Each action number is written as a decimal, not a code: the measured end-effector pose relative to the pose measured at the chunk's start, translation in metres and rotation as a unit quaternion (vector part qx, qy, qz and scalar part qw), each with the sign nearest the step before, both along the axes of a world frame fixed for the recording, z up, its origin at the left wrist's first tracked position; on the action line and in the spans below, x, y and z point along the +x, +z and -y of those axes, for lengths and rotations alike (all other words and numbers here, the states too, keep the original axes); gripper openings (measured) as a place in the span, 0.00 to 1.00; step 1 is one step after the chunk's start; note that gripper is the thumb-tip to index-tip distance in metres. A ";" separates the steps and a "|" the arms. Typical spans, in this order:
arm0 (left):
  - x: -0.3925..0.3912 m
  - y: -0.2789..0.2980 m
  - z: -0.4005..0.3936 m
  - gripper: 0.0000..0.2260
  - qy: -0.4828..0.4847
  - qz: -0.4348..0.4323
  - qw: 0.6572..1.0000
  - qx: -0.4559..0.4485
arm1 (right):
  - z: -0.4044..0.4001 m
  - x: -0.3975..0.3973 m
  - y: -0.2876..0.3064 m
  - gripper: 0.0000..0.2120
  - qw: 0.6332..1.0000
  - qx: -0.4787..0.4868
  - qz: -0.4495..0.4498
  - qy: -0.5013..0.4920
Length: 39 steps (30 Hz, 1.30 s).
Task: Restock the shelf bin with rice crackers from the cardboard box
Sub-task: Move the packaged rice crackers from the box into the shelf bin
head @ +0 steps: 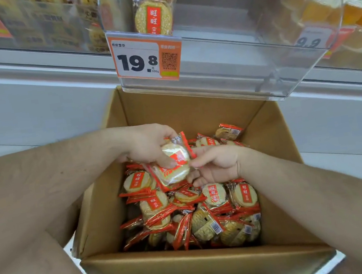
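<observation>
An open cardboard box [209, 271] stands below the shelf, filled with several red-and-clear rice cracker packs [217, 194]. Over the box, my left hand [146, 146] grips a small stack of cracker packs [175, 168] from above, thumb across the top pack. My right hand [217, 164] pinches the right edge of the same stack from the side. Above, a clear plastic shelf bin [294, 68] juts out over the box; a few cracker packs [153, 12] stand upright at its left, the remainder of it bare.
An orange price tag reading 19.8 [140, 59] hangs on the bin's front left. Neighbouring clear bins with other snacks sit to the left [46, 28] and right [348, 6]. A white shelf ledge [24, 66] runs behind the box.
</observation>
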<state>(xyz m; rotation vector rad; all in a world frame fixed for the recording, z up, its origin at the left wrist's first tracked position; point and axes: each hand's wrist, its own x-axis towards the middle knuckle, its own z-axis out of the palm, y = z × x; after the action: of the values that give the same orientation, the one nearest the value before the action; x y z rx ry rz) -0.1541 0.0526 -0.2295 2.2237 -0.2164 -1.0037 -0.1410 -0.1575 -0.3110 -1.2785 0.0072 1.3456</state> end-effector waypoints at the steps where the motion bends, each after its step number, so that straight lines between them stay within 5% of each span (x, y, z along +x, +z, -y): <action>1: 0.000 0.000 -0.004 0.19 0.030 -0.023 0.999 -0.013 | 0.003 -0.003 -0.009 0.15 1.000 -0.021 -0.015 0.011; 3: 0.003 -0.005 -0.016 0.20 0.065 -0.033 0.997 -0.021 | 0.008 -0.011 -0.028 0.15 0.973 -0.198 0.055 0.108; 5: 0.003 -0.006 -0.023 0.23 0.077 -0.013 0.997 -0.008 | 0.012 -0.023 -0.047 0.23 0.847 -0.409 0.181 0.287; 7: 0.002 -0.007 -0.025 0.27 0.081 0.001 0.997 0.003 | 0.012 -0.038 -0.062 0.32 0.749 -0.482 0.231 0.392; 10: 0.000 -0.006 -0.021 0.39 0.049 0.025 0.998 0.020 | 0.006 -0.057 -0.065 0.33 0.723 -0.465 0.272 0.433; 12: 0.000 -0.004 -0.018 0.42 0.005 0.058 0.998 0.037 | 0.001 -0.059 -0.057 0.22 0.688 -0.450 0.323 0.469; 14: 0.001 0.000 -0.015 0.36 -0.002 0.085 0.996 0.034 | -0.002 -0.051 -0.040 0.09 0.677 -0.433 0.358 0.476; 18: 0.004 0.004 -0.019 0.19 0.024 0.116 0.993 0.019 | 0.012 -0.033 0.014 0.10 0.717 -0.412 0.436 0.354; 19: 0.004 0.004 -0.020 0.19 0.033 0.122 0.992 0.016 | 0.019 -0.031 0.026 0.10 0.679 -0.388 0.535 0.318; 22: 0.005 0.006 -0.024 0.21 0.073 0.105 0.992 -0.011 | 0.044 -0.032 0.040 0.05 0.472 -0.257 0.821 0.195; 26: 0.003 0.007 -0.024 0.12 0.137 0.085 0.985 -0.058 | 0.055 -0.035 0.046 0.03 0.351 -0.168 0.917 0.087; 36: -0.010 0.004 0.007 0.15 0.309 -0.090 0.909 -0.263 | 0.024 -0.038 0.057 0.07 0.337 -0.125 0.933 -0.008; 39: -0.015 0.001 0.016 0.16 0.287 -0.074 0.915 -0.273 | 0.017 -0.040 0.055 0.07 0.357 -0.122 0.926 0.008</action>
<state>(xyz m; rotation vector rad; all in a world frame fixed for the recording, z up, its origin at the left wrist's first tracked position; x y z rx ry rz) -0.1686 0.0361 -0.2280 1.5489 0.2014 -0.6694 -0.1808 -0.1742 -0.2556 -2.3266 -1.4037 -0.8628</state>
